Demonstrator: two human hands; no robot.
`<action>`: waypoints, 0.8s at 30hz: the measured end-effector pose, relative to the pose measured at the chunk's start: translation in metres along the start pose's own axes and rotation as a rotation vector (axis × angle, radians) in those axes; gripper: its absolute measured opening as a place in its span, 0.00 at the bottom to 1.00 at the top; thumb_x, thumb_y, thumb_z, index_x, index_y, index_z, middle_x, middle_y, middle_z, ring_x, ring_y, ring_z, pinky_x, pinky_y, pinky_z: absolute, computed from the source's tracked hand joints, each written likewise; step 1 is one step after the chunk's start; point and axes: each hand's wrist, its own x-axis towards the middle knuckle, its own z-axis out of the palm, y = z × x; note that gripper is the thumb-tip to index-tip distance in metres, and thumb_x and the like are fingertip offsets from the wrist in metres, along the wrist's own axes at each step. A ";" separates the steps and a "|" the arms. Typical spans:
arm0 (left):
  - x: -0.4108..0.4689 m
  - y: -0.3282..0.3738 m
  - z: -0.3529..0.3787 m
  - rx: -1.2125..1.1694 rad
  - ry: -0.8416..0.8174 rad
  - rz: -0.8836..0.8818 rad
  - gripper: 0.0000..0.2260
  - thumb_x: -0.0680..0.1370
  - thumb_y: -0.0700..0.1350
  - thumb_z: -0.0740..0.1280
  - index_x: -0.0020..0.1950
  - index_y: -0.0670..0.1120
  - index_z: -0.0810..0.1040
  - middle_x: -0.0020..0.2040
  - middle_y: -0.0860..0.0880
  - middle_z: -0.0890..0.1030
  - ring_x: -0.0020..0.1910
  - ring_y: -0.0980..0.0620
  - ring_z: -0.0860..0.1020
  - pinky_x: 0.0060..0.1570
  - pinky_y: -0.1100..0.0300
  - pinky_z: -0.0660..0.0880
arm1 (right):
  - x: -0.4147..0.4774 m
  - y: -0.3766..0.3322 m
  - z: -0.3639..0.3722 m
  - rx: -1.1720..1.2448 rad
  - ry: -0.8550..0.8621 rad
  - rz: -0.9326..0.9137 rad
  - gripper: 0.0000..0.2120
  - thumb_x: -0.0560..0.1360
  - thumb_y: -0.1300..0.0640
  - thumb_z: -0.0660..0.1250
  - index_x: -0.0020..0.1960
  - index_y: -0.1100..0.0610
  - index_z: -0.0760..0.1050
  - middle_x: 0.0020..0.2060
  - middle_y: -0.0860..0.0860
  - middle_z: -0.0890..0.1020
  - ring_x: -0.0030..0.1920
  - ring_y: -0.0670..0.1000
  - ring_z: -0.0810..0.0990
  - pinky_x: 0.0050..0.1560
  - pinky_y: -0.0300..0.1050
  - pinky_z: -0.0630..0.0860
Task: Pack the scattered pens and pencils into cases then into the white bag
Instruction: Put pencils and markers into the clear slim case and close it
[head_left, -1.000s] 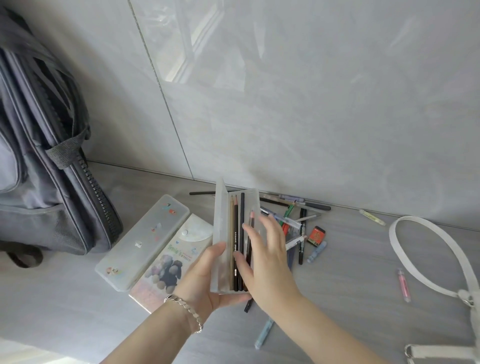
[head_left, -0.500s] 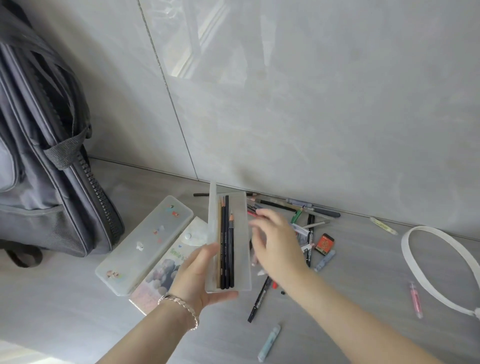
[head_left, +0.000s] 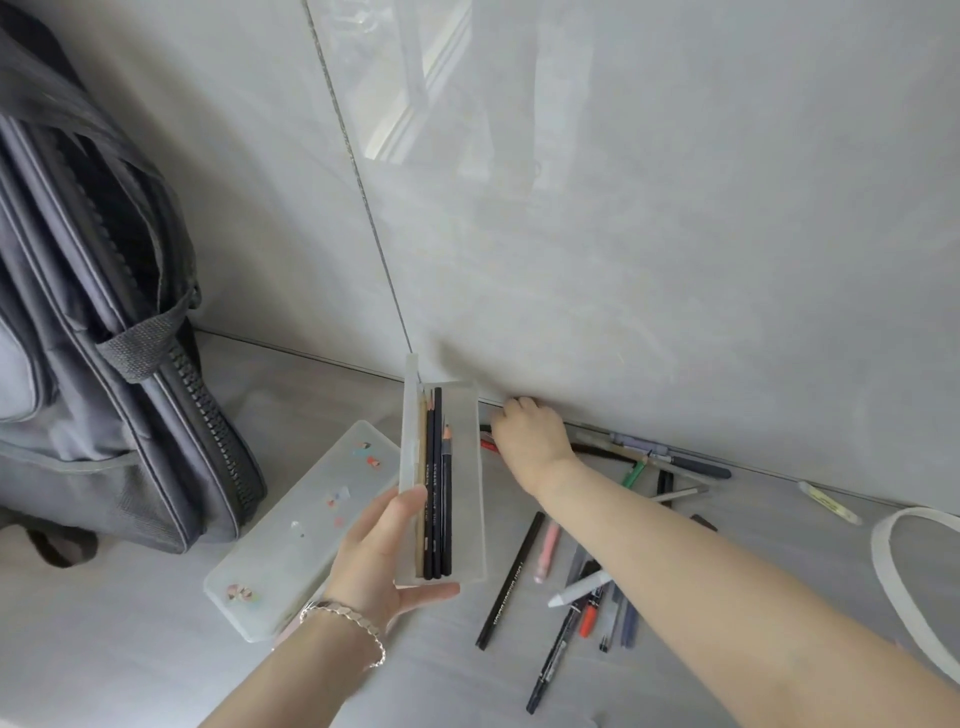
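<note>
Head view: left hand (head_left: 387, 561) holds the clear pencil case (head_left: 467, 467) at its lower end. Thumb lies along the left edge, fingers are curled under the base, and one fingertip pokes out past the bottom right corner. Palm is turned up, forearm enters from the bottom, silver bracelet (head_left: 347, 619) on the wrist.

Case is open, lid (head_left: 411, 415) standing up on the left side, long axis pointing at the wall. Pencils (head_left: 436, 499) sit inside against the lid side: several dark ones and one light wood one.

Right hand (head_left: 527, 441) is stretched forward to the wall base just right of the case, back of the hand to the camera. Fingers bend down over the end of a red pen (head_left: 488, 445). Fingertips are hidden, so I can't tell if it's pinching anything. The forearm passes over the loose pile.

On the surface near that arm: black pen (head_left: 511, 577), pink pen (head_left: 548, 551), white marker (head_left: 579, 590). Along the wall: green pen (head_left: 636, 473), grey pen (head_left: 696, 466). Pale highlighter (head_left: 828, 504) lies apart, further right.

White bag strap (head_left: 883, 561) shows at the right edge; only the strap is in frame.

Frosted stickered case (head_left: 306, 525) lies closed and flat, left of the held case, near end behind the left hand. Grey backpack (head_left: 104, 364) stands at far left by the wall.
</note>
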 end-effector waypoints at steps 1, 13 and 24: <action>0.001 -0.001 -0.001 0.001 0.008 -0.010 0.03 0.75 0.49 0.65 0.43 0.57 0.73 0.50 0.57 0.70 0.67 0.41 0.69 0.22 0.60 0.77 | -0.001 0.001 0.001 0.025 0.010 0.011 0.17 0.71 0.71 0.62 0.59 0.64 0.71 0.59 0.59 0.73 0.61 0.59 0.71 0.54 0.49 0.69; 0.000 -0.003 -0.007 -0.009 -0.003 -0.014 0.03 0.76 0.49 0.64 0.43 0.57 0.74 0.47 0.59 0.70 0.66 0.39 0.70 0.20 0.61 0.76 | -0.080 0.052 -0.035 1.164 0.236 0.240 0.05 0.76 0.60 0.64 0.48 0.52 0.76 0.32 0.51 0.82 0.27 0.46 0.77 0.36 0.49 0.77; -0.006 -0.011 -0.006 0.048 -0.032 -0.002 0.06 0.75 0.49 0.65 0.51 0.53 0.74 0.61 0.57 0.65 0.70 0.49 0.63 0.26 0.55 0.80 | -0.081 0.051 -0.031 0.403 0.251 0.098 0.16 0.81 0.54 0.50 0.52 0.63 0.72 0.49 0.57 0.73 0.45 0.57 0.75 0.41 0.44 0.63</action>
